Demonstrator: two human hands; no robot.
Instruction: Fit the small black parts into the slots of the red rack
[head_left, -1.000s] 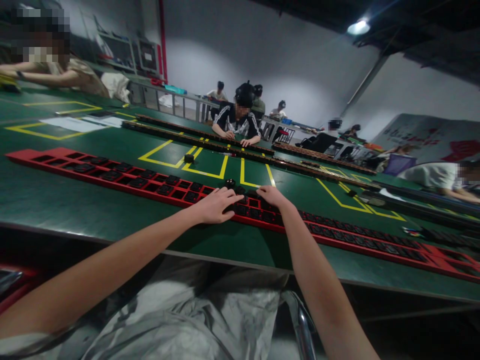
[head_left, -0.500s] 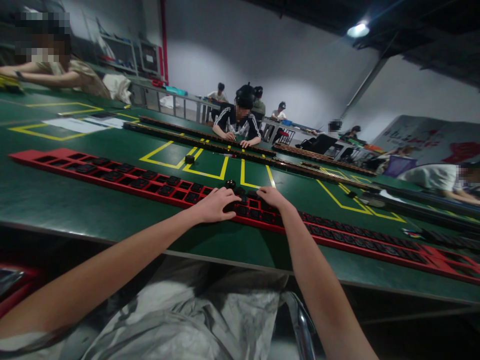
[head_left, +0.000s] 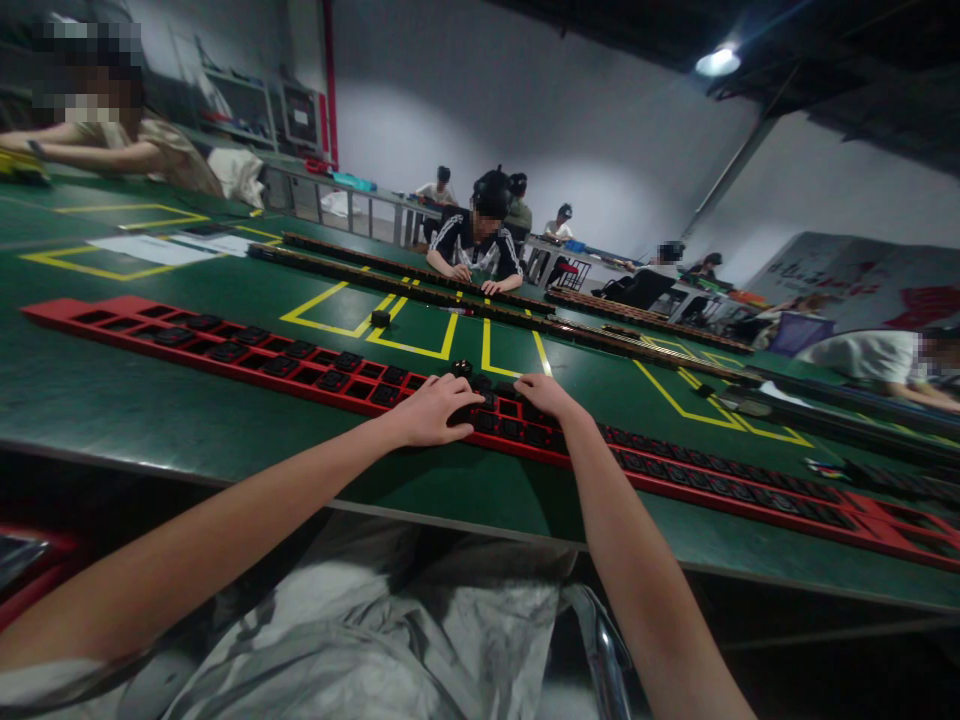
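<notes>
A long red frame (head_left: 259, 373) with two rows of square openings lies across the green table before me. Black square inserts (head_left: 332, 381) fill many openings, while several at the left end are bare. My left hand (head_left: 431, 410) rests on the frame's middle, thumb and fingers apart over the inserts. Close by on the right, my right hand (head_left: 546, 396) touches the far row with its fingers drawn together; what lies under the fingertips is hidden. A small round black part (head_left: 461, 368) with light-coloured spots sits just beyond my left fingers, against the frame's far side.
Yellow tape outlines (head_left: 411, 352) mark the green table (head_left: 225, 440). A small black block (head_left: 380, 319) lies beyond the frame. Long dark rails (head_left: 420, 289) run across farther back. A co-worker (head_left: 474, 245) sits opposite, with others left and right. White sheets (head_left: 154, 249) lie at left.
Almost nothing differs. Both hands stay in the same places on the frame; the whole view has shifted very slightly.
</notes>
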